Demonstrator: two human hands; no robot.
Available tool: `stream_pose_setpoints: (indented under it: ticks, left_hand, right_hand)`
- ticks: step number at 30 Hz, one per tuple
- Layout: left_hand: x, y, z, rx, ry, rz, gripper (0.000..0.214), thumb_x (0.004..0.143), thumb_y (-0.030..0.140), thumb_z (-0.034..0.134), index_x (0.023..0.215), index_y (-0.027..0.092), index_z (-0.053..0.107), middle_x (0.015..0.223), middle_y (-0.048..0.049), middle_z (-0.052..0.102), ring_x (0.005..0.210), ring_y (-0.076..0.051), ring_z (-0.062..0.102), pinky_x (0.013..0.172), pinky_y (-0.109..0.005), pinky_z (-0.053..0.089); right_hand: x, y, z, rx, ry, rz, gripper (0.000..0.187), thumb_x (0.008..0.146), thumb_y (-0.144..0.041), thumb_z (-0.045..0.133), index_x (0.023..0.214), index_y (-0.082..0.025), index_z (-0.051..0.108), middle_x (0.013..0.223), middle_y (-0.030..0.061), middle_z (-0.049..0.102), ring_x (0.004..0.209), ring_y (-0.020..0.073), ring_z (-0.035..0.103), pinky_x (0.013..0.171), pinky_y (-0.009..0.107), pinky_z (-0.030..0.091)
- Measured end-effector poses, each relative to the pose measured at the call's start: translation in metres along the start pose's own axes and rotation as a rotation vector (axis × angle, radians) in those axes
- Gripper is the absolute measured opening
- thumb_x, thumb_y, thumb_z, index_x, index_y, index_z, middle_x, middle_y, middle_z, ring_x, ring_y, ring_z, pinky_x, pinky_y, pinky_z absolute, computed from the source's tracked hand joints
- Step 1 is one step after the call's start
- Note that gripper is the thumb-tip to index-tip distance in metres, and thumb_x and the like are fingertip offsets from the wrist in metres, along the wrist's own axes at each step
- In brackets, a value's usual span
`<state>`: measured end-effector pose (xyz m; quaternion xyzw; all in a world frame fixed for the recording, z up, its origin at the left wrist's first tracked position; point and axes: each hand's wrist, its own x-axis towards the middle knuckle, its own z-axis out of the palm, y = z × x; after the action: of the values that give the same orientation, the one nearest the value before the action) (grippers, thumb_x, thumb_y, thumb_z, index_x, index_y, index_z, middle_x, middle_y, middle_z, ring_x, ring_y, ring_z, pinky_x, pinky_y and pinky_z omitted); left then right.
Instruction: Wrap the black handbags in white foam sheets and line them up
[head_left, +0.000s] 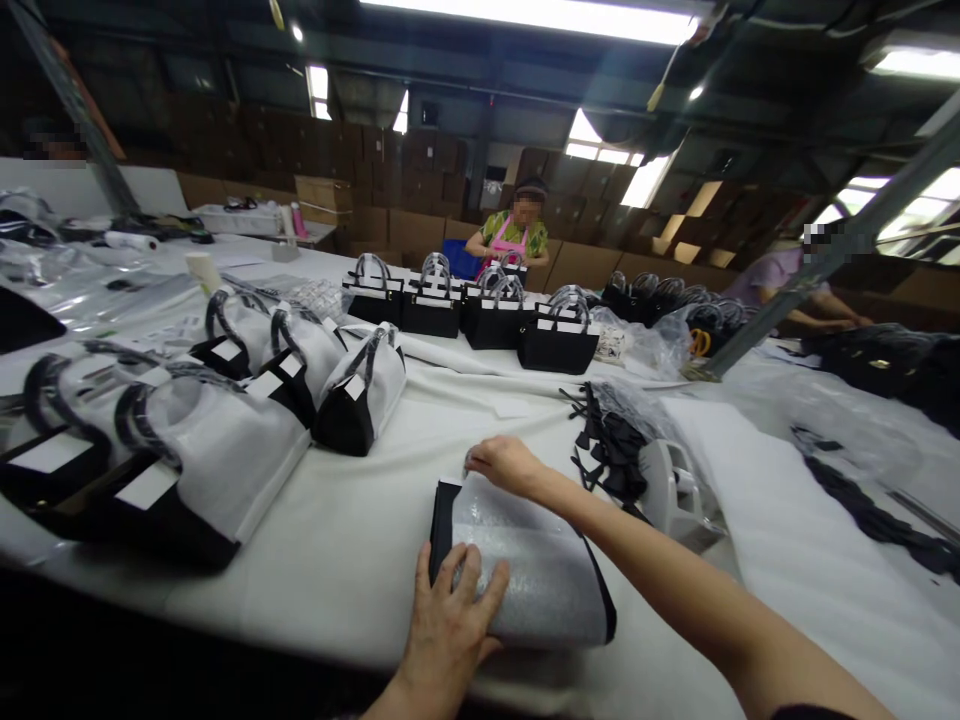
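Note:
A black handbag (442, 525) lies on its side on the white-covered table, with a thin whitish foam sheet (532, 590) over its upper face. My left hand (454, 620) rests on the sheet and the bag's near left edge, fingers spread. At the bag's far edge my right hand (506, 465) has its fingers pinched together on the top end of the sheet; the fingertips partly hide what they grip. White paper shows beside the bag's far left corner. The bag's handles cannot be made out.
Several foam-wrapped black handbags (367, 400) stand at left, and more black handbags (559, 345) stand in a row behind. Black straps (611, 450), a white tape dispenser (671, 485) and a foam stack (739, 480) lie at right. A person (514, 235) works across the table.

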<state>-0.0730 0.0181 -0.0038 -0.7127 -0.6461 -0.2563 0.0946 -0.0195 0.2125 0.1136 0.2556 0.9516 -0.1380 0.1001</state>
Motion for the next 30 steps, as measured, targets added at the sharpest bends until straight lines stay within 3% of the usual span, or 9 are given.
stream_pose_setpoints:
  ticks: [3,5,7,10,15,19,25,28,30]
  left_hand:
    - [0.001,-0.005,-0.001,0.017,0.023,0.02,0.089,0.054,0.061,0.078,0.132,0.034,0.045,0.125,-0.0069,0.058,0.114,-0.031,0.051,0.098,-0.064,0.039]
    - [0.0,-0.009,0.001,0.027,0.039,0.039,0.088,0.059,0.063,0.074,0.134,0.03,0.043,0.128,-0.0074,0.056,0.117,-0.03,0.049,0.099,-0.062,0.039]
    - [-0.001,-0.013,0.004,0.023,0.063,0.061,0.084,0.065,0.064,0.069,0.134,0.024,0.043,0.13,-0.0089,0.054,0.119,-0.029,0.048,0.101,-0.058,0.039]
    - [-0.006,-0.017,0.009,-0.011,0.089,0.064,0.078,0.072,0.063,0.063,0.131,0.017,0.046,0.13,-0.0118,0.054,0.119,-0.028,0.048,0.103,-0.054,0.039]
    - [-0.009,-0.014,0.012,-0.072,0.088,0.002,0.077,0.071,0.062,0.066,0.13,0.017,0.045,0.127,-0.0129,0.055,0.119,-0.029,0.049,0.102,-0.051,0.041]
    - [-0.006,-0.007,0.009,-0.084,0.037,-0.037,0.076,0.063,0.058,0.075,0.124,0.02,0.049,0.124,-0.0107,0.056,0.116,-0.03,0.051,0.099,-0.054,0.044]
    - [-0.01,0.0,0.003,-0.103,-0.015,-0.045,0.071,0.057,0.03,0.085,0.119,0.02,0.05,0.121,-0.0111,0.054,0.114,-0.031,0.051,0.095,-0.051,0.047]
    - [-0.013,-0.002,0.004,-0.16,-0.028,-0.02,0.065,0.064,0.021,0.079,0.121,0.02,0.048,0.122,-0.0116,0.051,0.115,-0.031,0.05,0.095,-0.05,0.047]
    - [-0.015,-0.006,0.002,-0.258,-0.038,-0.032,0.056,0.071,0.024,0.073,0.121,0.022,0.049,0.124,-0.0111,0.05,0.115,-0.029,0.049,0.096,-0.049,0.046]
  right_hand:
    - [-0.02,-0.006,0.029,-0.045,0.129,-0.044,0.039,0.097,-0.035,0.036,0.094,-0.012,0.067,0.098,0.0132,0.069,0.096,0.0253,0.063,0.091,0.044,0.045]
    - [-0.03,-0.004,0.056,-0.063,0.195,-0.104,0.036,0.095,-0.035,0.037,0.112,-0.017,0.064,0.121,0.0146,0.063,0.118,0.0288,0.054,0.1,0.05,0.038]
    - [-0.037,0.002,0.079,-0.068,0.196,-0.112,0.045,0.095,-0.037,0.034,0.132,-0.018,0.051,0.139,0.0155,0.048,0.131,0.0301,0.041,0.105,0.056,0.032]
    - [-0.04,0.008,0.099,-0.046,0.183,-0.105,0.055,0.095,-0.045,0.031,0.144,-0.019,0.036,0.148,0.0137,0.034,0.137,0.0302,0.031,0.109,0.059,0.025]
    - [-0.041,0.005,0.096,0.021,0.194,-0.059,0.062,0.093,-0.052,0.033,0.146,-0.02,0.029,0.148,0.0119,0.033,0.138,0.0294,0.029,0.112,0.057,0.021]
    - [-0.051,0.01,0.092,0.091,0.281,-0.02,0.06,0.096,-0.048,0.026,0.148,-0.017,0.024,0.148,0.0114,0.034,0.138,0.0246,0.03,0.114,0.051,0.023]
    - [-0.084,0.031,0.103,0.134,0.366,0.149,0.068,0.093,-0.056,0.025,0.15,-0.019,0.017,0.153,0.0107,0.024,0.142,0.0281,0.017,0.113,0.06,0.01]
    - [-0.089,0.046,0.101,0.371,0.389,0.286,0.072,0.093,-0.06,0.011,0.15,-0.015,0.012,0.154,0.0117,0.022,0.142,0.0244,0.018,0.114,0.053,0.014]
    - [-0.094,0.062,0.097,0.593,0.48,0.427,0.079,0.09,-0.061,-0.006,0.15,-0.012,0.011,0.152,0.0139,0.026,0.141,0.0206,0.023,0.114,0.044,0.02]
